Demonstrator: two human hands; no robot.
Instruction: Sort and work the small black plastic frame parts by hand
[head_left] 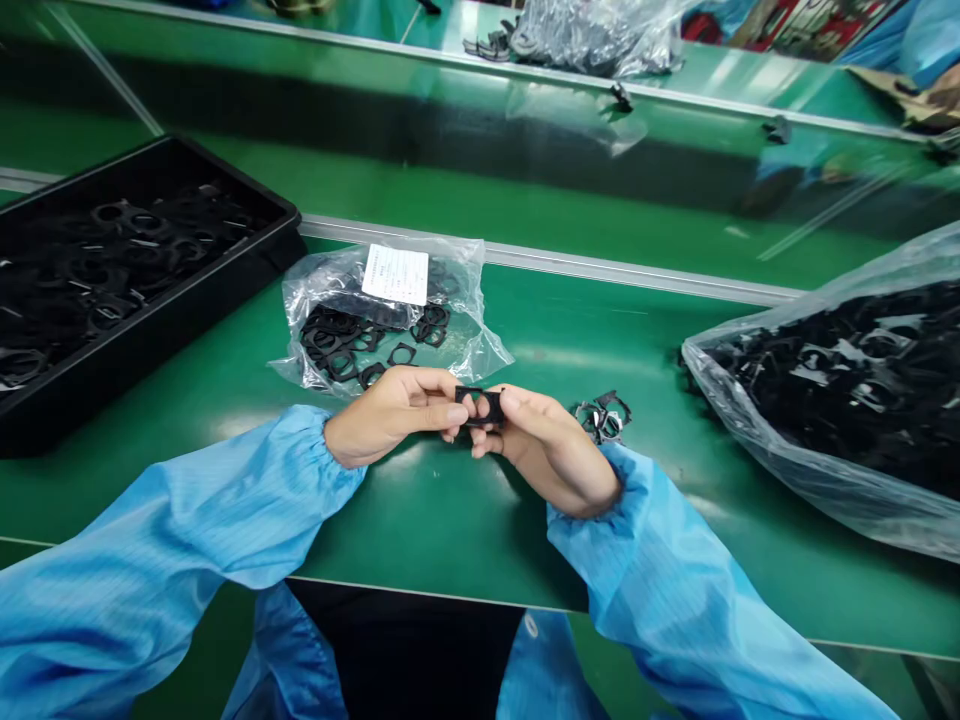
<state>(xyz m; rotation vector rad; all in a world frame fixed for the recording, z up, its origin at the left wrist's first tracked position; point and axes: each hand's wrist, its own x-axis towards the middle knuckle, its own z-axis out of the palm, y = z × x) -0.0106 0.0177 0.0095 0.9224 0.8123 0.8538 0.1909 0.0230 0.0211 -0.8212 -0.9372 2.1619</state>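
A small black plastic frame with a round opening is held up between both hands over the green table. My left hand pinches its left end between thumb and fingers. At its right end my right hand grips it the same way. Just behind my left hand lies a clear plastic bag with a white label, and flat black ring-shaped parts in it. Several loose black parts, some with a silvery look, are heaped beyond my right wrist.
A black bin full of black parts stands at the left. On the right, a large clear bag bulges with dark parts. A raised green shelf with a metal edge runs behind; another plastic bag rests on top.
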